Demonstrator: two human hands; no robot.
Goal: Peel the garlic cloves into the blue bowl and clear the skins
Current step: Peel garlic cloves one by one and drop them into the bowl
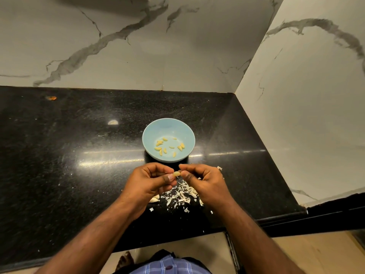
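Pinching one pale yellow garlic clove (176, 173) between them, both hands (177, 180) grip it.

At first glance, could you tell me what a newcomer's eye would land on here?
Probably the blue bowl mid-counter, holding peeled cloves. Just in front of it, the left hand and right hand pinch one garlic clove between their fingertips. Under the hands, a pile of white skins litters the black counter.
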